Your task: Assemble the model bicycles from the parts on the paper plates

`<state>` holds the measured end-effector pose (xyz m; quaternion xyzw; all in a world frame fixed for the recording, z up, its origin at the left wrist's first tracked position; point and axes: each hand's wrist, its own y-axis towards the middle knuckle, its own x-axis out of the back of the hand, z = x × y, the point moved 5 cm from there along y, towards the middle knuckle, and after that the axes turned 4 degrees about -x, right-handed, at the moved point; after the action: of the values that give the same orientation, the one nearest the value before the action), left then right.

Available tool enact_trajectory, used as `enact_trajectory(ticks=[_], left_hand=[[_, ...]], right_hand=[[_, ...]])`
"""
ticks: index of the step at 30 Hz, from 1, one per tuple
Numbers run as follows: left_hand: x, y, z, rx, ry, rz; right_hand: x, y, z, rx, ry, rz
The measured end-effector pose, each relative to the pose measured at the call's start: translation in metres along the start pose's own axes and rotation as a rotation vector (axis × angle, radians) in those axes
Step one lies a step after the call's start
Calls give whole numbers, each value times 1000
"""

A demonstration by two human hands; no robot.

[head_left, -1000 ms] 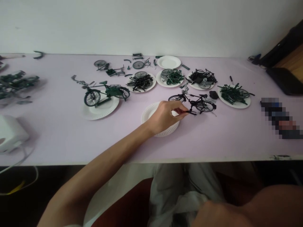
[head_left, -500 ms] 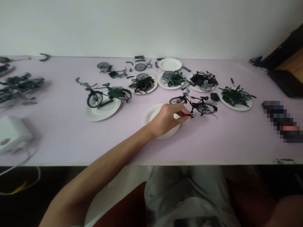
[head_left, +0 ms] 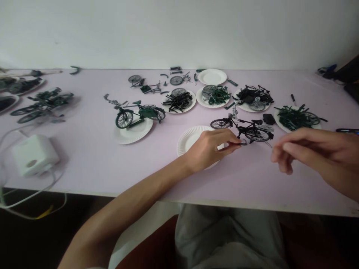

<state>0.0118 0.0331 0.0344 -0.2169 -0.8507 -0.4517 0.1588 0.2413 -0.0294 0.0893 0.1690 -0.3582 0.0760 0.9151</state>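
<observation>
My left hand [head_left: 213, 147] pinches a small dark part [head_left: 243, 142] between thumb and fingertips, in front of a black model bicycle [head_left: 244, 129]. Behind and below this hand lies a white paper plate [head_left: 186, 140]. At the right, my right hand [head_left: 305, 153] hovers over the table beside the bicycle's rear wheel, its fingers curled together and blurred; whether anything is between them cannot be made out. A green model bicycle [head_left: 140, 112] stands to the left, over another paper plate [head_left: 134, 136].
Plates of loose black parts [head_left: 178, 101] and green parts [head_left: 297, 117] stand behind the bicycles. More model bicycles [head_left: 45, 104] and a white box with cables [head_left: 36, 155] are at the left. A bare plate [head_left: 212, 77] sits near the wall.
My right hand has come in from the right edge. My left hand keeps its pinch on the small part. The view has shifted, so the table's things appear further right.
</observation>
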Motion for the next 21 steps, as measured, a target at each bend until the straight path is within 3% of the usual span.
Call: enact_trajectory(ticks=[2, 7, 12, 17, 21], left_hand=[[0, 0, -6, -74, 39, 2], [-1, 0, -28, -295, 252, 64], [-2, 1, -52, -457, 429, 120], [-9, 0, -62, -475, 534, 237], [-12, 0, -66, -500, 616, 220]], right_hand=[[-17, 23, -8, -134, 175, 230], [-53, 26, -12, -337, 328, 486], [-73, 25, -9, -362, 574, 440], [-85, 16, -18, -448, 699, 457], [-86, 10, -21, -462, 719, 441]])
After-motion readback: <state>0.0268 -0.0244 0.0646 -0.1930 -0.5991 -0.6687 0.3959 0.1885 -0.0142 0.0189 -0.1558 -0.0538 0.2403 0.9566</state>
